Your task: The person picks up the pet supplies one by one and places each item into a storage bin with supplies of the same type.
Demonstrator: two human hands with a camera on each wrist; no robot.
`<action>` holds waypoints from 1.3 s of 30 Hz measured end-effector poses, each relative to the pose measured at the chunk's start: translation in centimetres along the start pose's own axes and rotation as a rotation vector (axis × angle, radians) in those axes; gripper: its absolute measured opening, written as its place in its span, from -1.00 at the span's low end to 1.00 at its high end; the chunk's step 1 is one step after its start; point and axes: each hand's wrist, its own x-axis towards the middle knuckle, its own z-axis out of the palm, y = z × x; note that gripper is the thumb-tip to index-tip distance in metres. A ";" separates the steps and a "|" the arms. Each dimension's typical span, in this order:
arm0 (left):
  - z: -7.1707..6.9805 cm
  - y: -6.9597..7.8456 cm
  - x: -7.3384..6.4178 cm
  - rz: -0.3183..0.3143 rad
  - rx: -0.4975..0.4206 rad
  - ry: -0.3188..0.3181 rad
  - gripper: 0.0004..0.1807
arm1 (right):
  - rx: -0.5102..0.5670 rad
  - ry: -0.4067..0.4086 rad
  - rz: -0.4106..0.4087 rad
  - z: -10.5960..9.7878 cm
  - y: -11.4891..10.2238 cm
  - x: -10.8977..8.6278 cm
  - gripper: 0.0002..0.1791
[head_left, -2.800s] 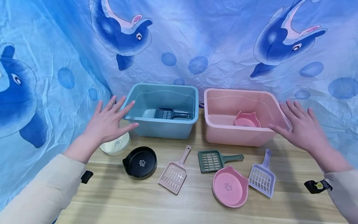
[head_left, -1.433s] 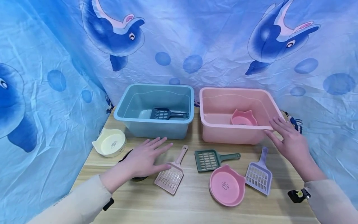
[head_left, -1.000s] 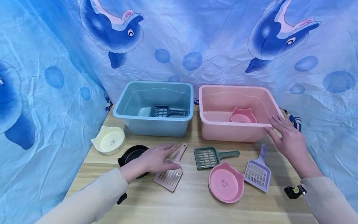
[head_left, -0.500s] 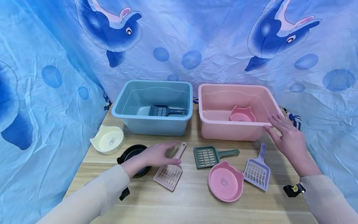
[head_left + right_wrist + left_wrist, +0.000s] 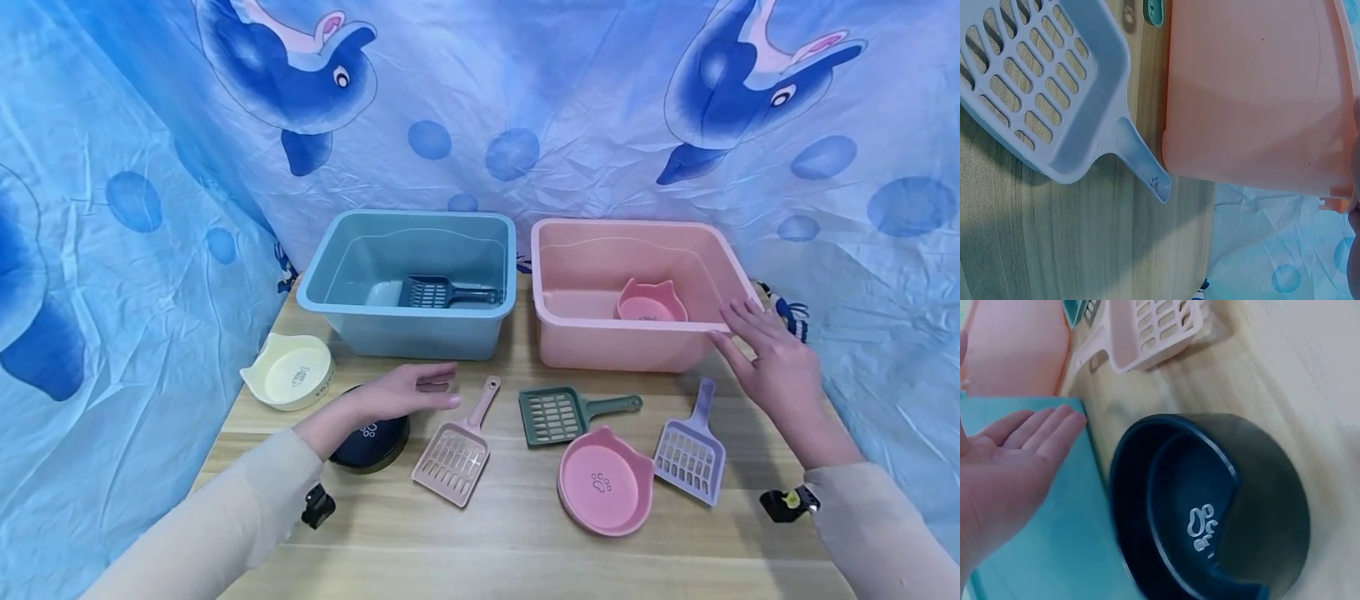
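A pale wood-grain desk (image 5: 495, 562) fills the lower view; blue dolphin-print cloth (image 5: 592, 108) hangs behind it at 12 o'clock and down both sides. From the desk's middle, the blue bin (image 5: 412, 337) stands at 11 with a navy scoop (image 5: 429, 293) inside, the pink bin (image 5: 607, 346) at 1 with a small bowl (image 5: 651, 306) inside. The cream bowl (image 5: 288, 373) sits between 9 and 10, the black bowl (image 5: 375, 447) at 9, the purple scoop (image 5: 675, 460) at 3.

The left hand (image 5: 393, 397) hovers over the black bowl, holding nothing, fingers straight; the right hand (image 5: 783, 379) rests extended fingers on the pink bin's 4 o'clock corner.

The head view hides part of the black bowl; the left wrist view shows its outer wall and more of its paw print. The right wrist view barely catches the right hand, but shows the purple scoop's handle ending near the pink bin's wall.
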 end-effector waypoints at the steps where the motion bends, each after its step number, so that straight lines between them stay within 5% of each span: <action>1: 0.0 -0.2 0.1 -0.008 -0.045 -0.001 -0.06 | -0.002 -0.006 0.005 0.0 0.0 0.0 -0.37; 7: 0.2 -1.4 1.9 -0.079 -0.319 0.020 -0.18 | -0.006 -0.012 0.013 0.1 0.1 0.1 -0.36; 10: 0.3 -1.8 2.6 -0.092 -0.379 0.020 -0.21 | -0.009 -0.012 0.011 0.1 0.2 0.0 -0.34; 23: 1.0 -2.3 5.5 -0.150 -0.478 -0.116 -0.31 | 0.016 0.022 -0.006 0.4 0.5 -0.1 -0.38; 39: 1.9 -2.7 7.5 -0.220 -0.499 -0.145 -0.43 | 0.003 0.003 0.020 0.2 0.0 0.1 -0.35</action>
